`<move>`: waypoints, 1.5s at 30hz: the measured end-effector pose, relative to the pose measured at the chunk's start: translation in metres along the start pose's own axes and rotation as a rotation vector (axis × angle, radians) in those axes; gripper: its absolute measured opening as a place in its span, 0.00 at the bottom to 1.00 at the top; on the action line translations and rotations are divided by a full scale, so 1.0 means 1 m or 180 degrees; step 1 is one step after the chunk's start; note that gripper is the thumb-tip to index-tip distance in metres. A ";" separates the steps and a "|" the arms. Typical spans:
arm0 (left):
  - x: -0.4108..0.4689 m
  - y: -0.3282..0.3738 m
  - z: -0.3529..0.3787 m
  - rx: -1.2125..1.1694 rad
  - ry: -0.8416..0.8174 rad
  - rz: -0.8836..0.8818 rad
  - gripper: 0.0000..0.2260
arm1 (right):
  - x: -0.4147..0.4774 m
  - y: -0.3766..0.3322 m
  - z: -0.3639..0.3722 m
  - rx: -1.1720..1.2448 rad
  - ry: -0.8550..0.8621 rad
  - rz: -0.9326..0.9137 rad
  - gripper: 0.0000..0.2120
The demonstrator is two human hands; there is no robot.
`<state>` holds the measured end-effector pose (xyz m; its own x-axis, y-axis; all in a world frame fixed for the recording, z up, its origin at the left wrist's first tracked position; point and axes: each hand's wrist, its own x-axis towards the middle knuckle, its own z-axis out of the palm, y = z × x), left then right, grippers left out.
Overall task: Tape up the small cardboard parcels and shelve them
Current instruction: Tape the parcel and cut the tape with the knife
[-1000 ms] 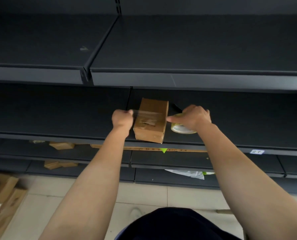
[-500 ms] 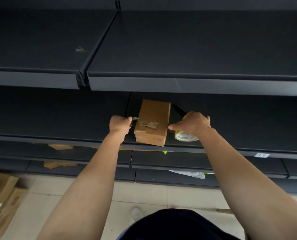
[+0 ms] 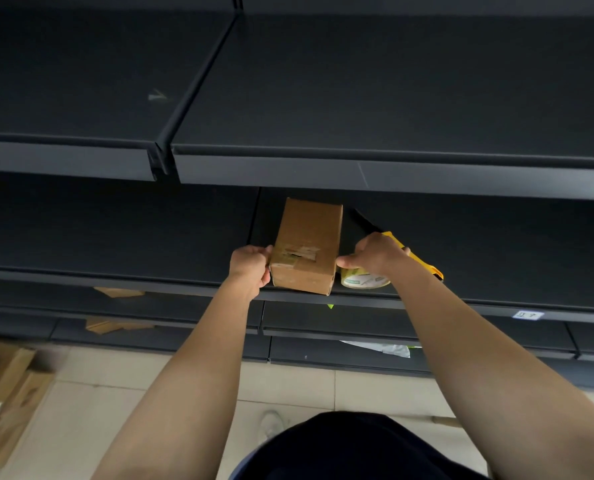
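A small brown cardboard parcel (image 3: pixel 309 237) lies on the middle dark shelf (image 3: pixel 115 275), near its front edge, with torn old tape on its top. My left hand (image 3: pixel 248 266) grips the parcel's left side with curled fingers, thumb at the top edge. My right hand (image 3: pixel 375 252) is at the parcel's right side, thumb tip against the box, fingers curled over a roll of clear tape (image 3: pixel 364 281) that rests on the shelf. Any tape strip across the parcel is too faint to see.
A yellow utility knife (image 3: pixel 421 261) lies on the shelf behind my right hand. The upper shelf (image 3: pixel 357 171) overhangs just above the parcel. Cardboard scraps (image 3: pixel 119 291) and a white bag (image 3: pixel 382 348) lie on lower shelves. Flattened boxes (image 3: pixel 8 393) sit on the floor at left.
The tape strip stretched above the parcel has come down. My left hand moved in against the box's left side, and my right hand lowered the roll to the shelf beside the box.
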<state>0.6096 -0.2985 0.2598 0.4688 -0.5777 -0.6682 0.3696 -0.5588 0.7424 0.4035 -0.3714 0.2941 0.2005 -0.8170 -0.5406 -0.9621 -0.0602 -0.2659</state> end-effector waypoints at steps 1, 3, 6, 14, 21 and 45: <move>-0.001 -0.001 0.000 -0.0032 0.0022 -0.0003 0.08 | 0.000 -0.001 -0.001 -0.0017 -0.0017 -0.0032 0.22; -0.003 -0.003 0.000 -0.0088 0.0069 0.0006 0.07 | -0.001 -0.003 -0.002 0.0064 -0.0103 -0.0102 0.19; -0.005 -0.007 0.001 -0.0114 0.0193 0.0255 0.07 | -0.005 -0.006 -0.001 0.0243 -0.0184 -0.0222 0.16; -0.012 -0.024 0.009 0.0483 0.0785 0.1121 0.18 | -0.010 -0.010 0.000 0.0297 -0.0229 -0.0206 0.16; -0.028 -0.020 0.012 0.1087 0.0508 0.1427 0.18 | -0.012 -0.018 0.011 0.0322 -0.0231 -0.0423 0.10; -0.065 -0.047 0.014 -0.0463 -0.0103 -0.0119 0.12 | -0.032 -0.050 0.039 0.2220 -0.0806 -0.0190 0.14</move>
<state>0.5501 -0.2433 0.2671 0.4274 -0.5782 -0.6950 0.4998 -0.4895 0.7146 0.4518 -0.3198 0.2939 0.3664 -0.6615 -0.6544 -0.6245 0.3465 -0.7000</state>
